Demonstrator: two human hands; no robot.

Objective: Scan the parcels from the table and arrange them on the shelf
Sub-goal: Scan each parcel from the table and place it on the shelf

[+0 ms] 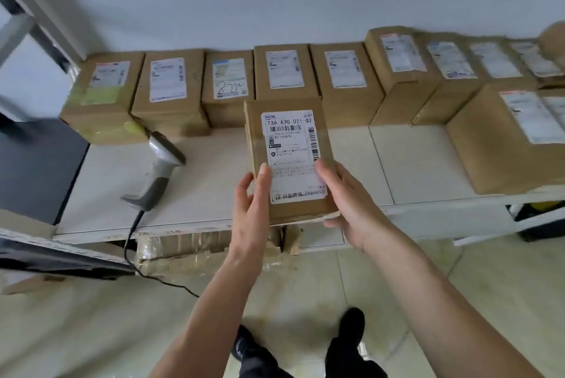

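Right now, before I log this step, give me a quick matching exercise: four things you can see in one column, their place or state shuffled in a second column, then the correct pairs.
Things:
1. held parcel
2. scanner
3. box with handwritten digits
4. scanner cable

Places or states:
A. hanging over the table's front edge toward the floor
B. lying on the table, untouched
C. gripped by the left hand and the right hand, label facing up
D. in the back row against the wall

Pairs: 1-C, 2-B, 3-D, 4-A
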